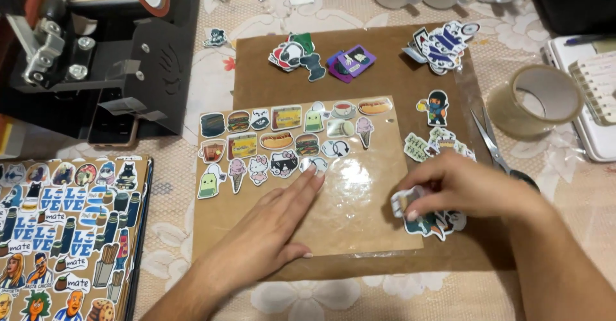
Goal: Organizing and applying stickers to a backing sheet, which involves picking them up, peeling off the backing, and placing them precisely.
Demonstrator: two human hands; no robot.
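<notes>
While the left hand lies flat, fingers spread, on the clear film sheet, the right hand pinches a small sticker beside it.

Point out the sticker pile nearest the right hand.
The pile under the right hand, at the brown mat's lower right edge. The other piles lie farther up the mat.

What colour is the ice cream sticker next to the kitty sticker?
Pink on a tan cone: the ice cream sticker beside the kitty sticker, seen in the head view.
</notes>
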